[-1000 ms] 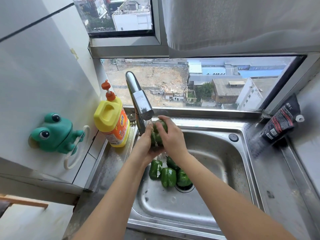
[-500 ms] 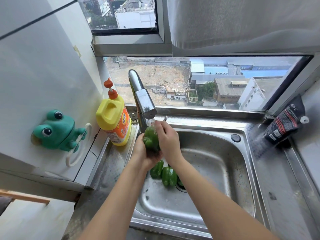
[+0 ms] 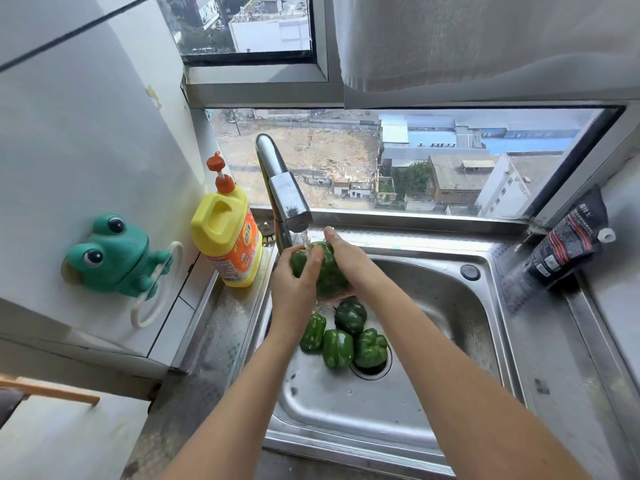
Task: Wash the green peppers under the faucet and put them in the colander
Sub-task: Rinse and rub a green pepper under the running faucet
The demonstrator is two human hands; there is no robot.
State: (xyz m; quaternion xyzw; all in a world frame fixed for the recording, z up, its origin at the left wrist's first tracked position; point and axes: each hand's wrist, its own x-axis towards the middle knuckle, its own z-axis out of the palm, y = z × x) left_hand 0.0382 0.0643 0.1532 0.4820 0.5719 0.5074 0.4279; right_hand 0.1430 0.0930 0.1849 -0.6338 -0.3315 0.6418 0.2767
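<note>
A green pepper (image 3: 329,275) is under the running water of the chrome faucet (image 3: 289,199), over the back left of the steel sink (image 3: 450,306). My left hand (image 3: 294,289) grips its left side with the thumb across the front. My right hand (image 3: 346,258) wraps round it from the right. Several more green peppers (image 3: 337,348) lie wet on the sink floor beside the drain (image 3: 372,368). No colander is in view.
A yellow detergent bottle (image 3: 228,244) with an orange pump stands left of the faucet. A green frog holder (image 3: 114,254) sticks on the white left wall. A black pouch (image 3: 568,244) leans at the sink's far right corner. A window runs behind the sink.
Both hands have turned the pepper under the stream; more of its green body now shows between them. The camera has shifted slightly, and the peppers by the drain are less hidden.
</note>
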